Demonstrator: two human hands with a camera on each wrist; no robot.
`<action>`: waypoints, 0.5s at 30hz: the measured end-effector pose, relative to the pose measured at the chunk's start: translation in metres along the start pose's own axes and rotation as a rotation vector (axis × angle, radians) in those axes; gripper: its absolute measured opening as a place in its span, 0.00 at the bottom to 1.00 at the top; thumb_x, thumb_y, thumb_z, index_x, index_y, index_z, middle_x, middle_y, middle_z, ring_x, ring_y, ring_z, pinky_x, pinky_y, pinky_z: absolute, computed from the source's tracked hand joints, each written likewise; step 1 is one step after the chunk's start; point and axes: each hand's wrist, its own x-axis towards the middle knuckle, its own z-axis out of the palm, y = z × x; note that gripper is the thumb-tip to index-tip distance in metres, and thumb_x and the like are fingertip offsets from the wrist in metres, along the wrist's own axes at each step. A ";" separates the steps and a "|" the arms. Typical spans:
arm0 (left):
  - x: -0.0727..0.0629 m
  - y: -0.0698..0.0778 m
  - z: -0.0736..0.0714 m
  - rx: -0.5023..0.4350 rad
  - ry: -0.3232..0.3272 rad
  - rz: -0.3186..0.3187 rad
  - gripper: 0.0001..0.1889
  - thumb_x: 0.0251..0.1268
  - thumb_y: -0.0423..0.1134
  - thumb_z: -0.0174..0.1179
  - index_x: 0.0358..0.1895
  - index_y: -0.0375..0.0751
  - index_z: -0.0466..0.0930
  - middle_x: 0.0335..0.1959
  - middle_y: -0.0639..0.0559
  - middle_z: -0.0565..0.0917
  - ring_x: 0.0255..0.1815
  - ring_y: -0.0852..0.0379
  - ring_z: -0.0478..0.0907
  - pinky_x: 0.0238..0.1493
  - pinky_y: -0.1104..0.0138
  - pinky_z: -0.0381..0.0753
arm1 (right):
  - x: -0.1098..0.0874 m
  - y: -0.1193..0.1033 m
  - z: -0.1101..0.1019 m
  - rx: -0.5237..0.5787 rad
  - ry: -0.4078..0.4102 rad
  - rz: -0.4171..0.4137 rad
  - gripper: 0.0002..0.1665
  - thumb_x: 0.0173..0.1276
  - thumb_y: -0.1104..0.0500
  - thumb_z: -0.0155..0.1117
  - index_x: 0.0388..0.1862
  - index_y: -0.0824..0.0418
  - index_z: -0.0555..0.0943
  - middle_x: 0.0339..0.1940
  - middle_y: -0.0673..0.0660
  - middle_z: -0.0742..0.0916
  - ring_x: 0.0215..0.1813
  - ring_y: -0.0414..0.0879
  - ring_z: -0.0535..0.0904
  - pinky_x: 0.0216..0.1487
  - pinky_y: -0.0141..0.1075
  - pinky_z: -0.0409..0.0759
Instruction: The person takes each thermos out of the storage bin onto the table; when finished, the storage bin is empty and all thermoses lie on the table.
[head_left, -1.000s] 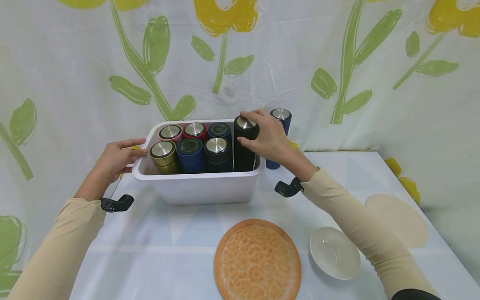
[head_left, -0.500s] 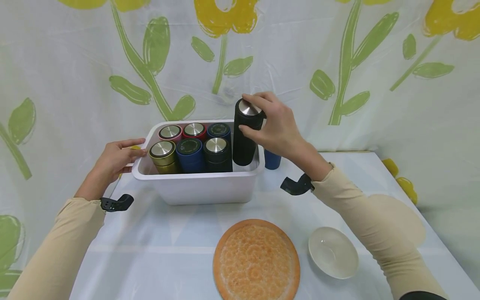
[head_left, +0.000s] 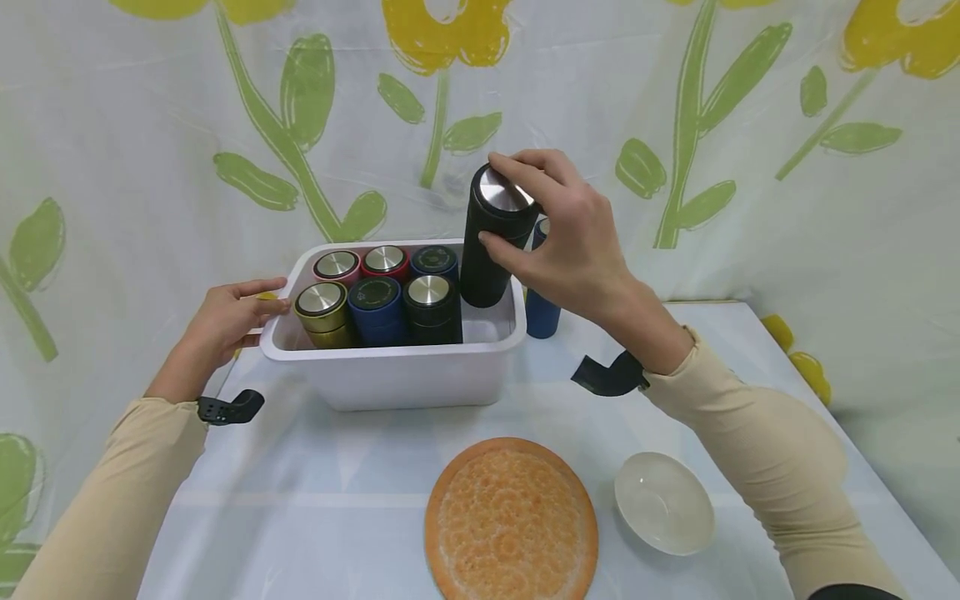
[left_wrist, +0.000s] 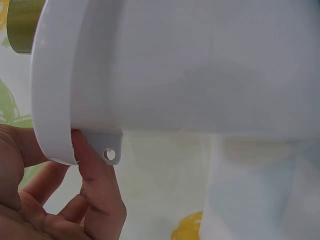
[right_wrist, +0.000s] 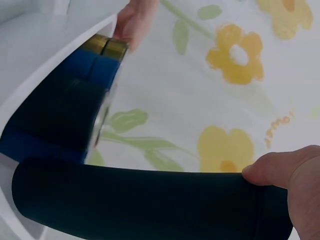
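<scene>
My right hand (head_left: 573, 229) grips a black thermos bottle (head_left: 483, 265) near its silver-topped lid, holding it tilted over the right end of a white plastic bin (head_left: 420, 375). In the right wrist view the thumb presses the lid end of the bottle (right_wrist: 150, 197), whose base is at the bin's edge. Several bottles stand inside the bin in two rows: pink, red and blue behind, a gold bottle (head_left: 324, 312), a blue bottle (head_left: 377, 312) and another black bottle (head_left: 432, 312) in front. My left hand (head_left: 225, 325) pinches the bin's left rim, as the left wrist view shows.
Behind my right hand a blue bottle (head_left: 542, 312) stands on the table, right of the bin. A round bread-patterned mat (head_left: 512, 521) lies in front, with a cream bowl (head_left: 664, 504) to its right. A flowered curtain (head_left: 555, 92) hangs behind the table.
My right hand has lifted the black thermos bottle upward from among the others at the bin's right end, tilting it. My left hand has stayed on the rim.
</scene>
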 end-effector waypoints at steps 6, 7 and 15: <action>-0.001 0.000 0.001 -0.002 0.005 -0.003 0.33 0.74 0.47 0.57 0.78 0.44 0.59 0.77 0.33 0.56 0.70 0.30 0.63 0.44 0.66 0.80 | 0.004 -0.010 -0.013 0.005 0.023 -0.020 0.37 0.54 0.62 0.78 0.65 0.62 0.79 0.56 0.59 0.81 0.51 0.45 0.79 0.45 0.36 0.78; -0.001 0.000 0.001 -0.002 0.005 -0.004 0.33 0.74 0.47 0.57 0.78 0.44 0.59 0.77 0.33 0.56 0.70 0.30 0.63 0.46 0.65 0.80 | 0.004 -0.012 -0.016 0.004 0.025 -0.023 0.37 0.54 0.62 0.78 0.65 0.63 0.79 0.57 0.59 0.81 0.51 0.45 0.79 0.45 0.36 0.78; -0.001 0.002 0.001 -0.002 -0.002 -0.008 0.33 0.75 0.46 0.55 0.78 0.44 0.58 0.77 0.32 0.56 0.70 0.30 0.63 0.53 0.57 0.78 | 0.007 -0.015 -0.038 -0.029 0.057 -0.137 0.37 0.56 0.63 0.77 0.66 0.68 0.77 0.56 0.65 0.80 0.55 0.48 0.79 0.48 0.31 0.80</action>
